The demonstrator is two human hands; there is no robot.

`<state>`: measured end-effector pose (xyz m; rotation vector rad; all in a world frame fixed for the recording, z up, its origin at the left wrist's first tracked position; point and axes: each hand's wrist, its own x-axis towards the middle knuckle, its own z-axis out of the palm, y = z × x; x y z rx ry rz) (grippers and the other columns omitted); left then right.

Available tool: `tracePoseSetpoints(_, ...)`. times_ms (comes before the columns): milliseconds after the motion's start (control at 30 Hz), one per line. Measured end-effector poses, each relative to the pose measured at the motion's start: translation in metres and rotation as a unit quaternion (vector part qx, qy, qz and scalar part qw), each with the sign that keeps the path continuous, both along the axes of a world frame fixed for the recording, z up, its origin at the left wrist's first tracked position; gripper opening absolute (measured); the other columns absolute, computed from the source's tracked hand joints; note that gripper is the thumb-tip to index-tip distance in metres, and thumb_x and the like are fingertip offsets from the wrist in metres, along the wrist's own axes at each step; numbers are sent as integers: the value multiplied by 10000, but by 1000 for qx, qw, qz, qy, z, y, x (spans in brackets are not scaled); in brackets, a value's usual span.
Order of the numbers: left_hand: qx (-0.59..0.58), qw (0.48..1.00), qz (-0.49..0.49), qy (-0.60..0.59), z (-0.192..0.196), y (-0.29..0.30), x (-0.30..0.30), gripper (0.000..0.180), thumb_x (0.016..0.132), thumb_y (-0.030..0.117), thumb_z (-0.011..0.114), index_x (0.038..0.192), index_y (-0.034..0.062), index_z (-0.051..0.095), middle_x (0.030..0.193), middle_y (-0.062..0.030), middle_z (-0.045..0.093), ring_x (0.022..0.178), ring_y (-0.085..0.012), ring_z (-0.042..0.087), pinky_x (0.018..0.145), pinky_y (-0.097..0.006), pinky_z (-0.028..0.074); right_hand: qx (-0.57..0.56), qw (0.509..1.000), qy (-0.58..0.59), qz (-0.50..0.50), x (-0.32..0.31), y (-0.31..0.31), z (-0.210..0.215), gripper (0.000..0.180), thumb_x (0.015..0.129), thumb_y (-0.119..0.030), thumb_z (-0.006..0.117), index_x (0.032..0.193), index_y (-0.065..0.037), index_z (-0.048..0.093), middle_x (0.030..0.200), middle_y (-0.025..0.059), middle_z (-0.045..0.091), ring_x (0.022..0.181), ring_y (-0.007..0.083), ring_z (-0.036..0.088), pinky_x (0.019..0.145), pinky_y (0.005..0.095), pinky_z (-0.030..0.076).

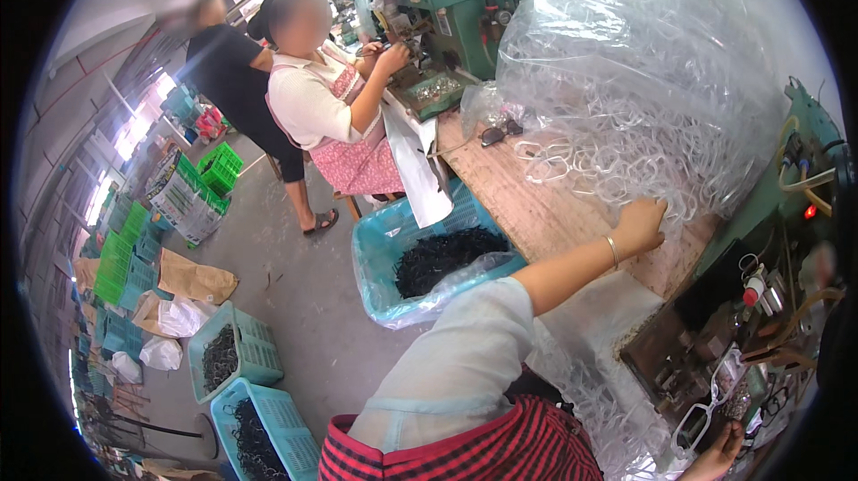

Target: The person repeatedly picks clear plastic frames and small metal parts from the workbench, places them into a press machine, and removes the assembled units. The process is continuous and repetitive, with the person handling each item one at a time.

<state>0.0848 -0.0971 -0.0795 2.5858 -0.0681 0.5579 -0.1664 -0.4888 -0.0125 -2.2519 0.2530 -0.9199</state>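
Observation:
At the near edge of a large heap of clear plastic eyeglass frames [617,159], my left hand [640,225] has its fingers curled down among them. What those fingers hold, if anything, is hidden. A bangle circles that wrist. My right hand [720,452], low at the right and partly cut off, grips a clear eyeglass frame [697,420] beside a bench machine [715,347]. A thick clear plastic bag [643,43] drapes over the heap on the wooden table [554,222].
Dark sunglasses [500,132] lie on the table. A blue basket [375,289] of black pieces stands against its left side. Two more baskets [255,347] [286,432] are on the floor. A seated co-worker [331,105] handles parts at a green machine [465,12]; another person [237,79] stands behind.

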Motion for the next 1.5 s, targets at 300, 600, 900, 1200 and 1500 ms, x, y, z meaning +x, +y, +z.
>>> tracePoseSetpoints(300, -297, 948, -55, 101, 38, -5, -17, 929, 718, 359, 880, 1404, -62, 414, 961, -203, 687, 903, -324, 679, 773, -430, 523, 222, 953, -19, 207, 81, 20, 6, 134, 985, -42, 640, 1105, 12, 615, 1045, 52, 626, 987, 151, 573, 941, 274, 439)
tracePoseSetpoints(600, -88, 987, -38, 128, 70, -16, -13, 1012, 708, 399, 878, 1479, -16, 370, 999, -236, 705, 935, -380, 689, 820, -454, 546, 428, 873, -45, 231, 88, 43, 11, 460, 912, 0, 691, 1344, -1, 533, 1076, 81, 649, 1030, 163, 588, 1015, 308, 411)
tracePoseSetpoints(900, 167, 974, -113, 102, 131, 46, -5, 606, 694, 176, 870, 1134, 26, 481, 1051, -205, 683, 982, -431, 648, 806, -492, 511, 468, 835, -42, 287, 83, 87, 46, 427, 843, 82, 717, 1240, -14, 592, 900, 21, 711, 873, 83, 639, 828, 217, 495)
tracePoseSetpoints(1200, -331, 926, -158, -86, 110, 39, -65, 204, 908, 189, 681, 1038, 38, 638, 889, -124, 708, 757, -212, 658, 616, -350, 515, 503, 814, -50, 286, 71, 90, 50, 464, 867, 78, 707, 1294, 30, 534, 953, 63, 737, 972, 109, 653, 922, 263, 500)
tracePoseSetpoints(1500, -276, 808, -435, -286, 163, -77, -133, 329, 1032, 285, 519, 1108, -21, 613, 977, -219, 663, 742, -226, 619, 568, -313, 524, 544, 785, -53, 291, 70, 87, 51, 460, 864, 96, 697, 1292, 15, 550, 984, 64, 728, 978, 112, 649, 912, 251, 504)
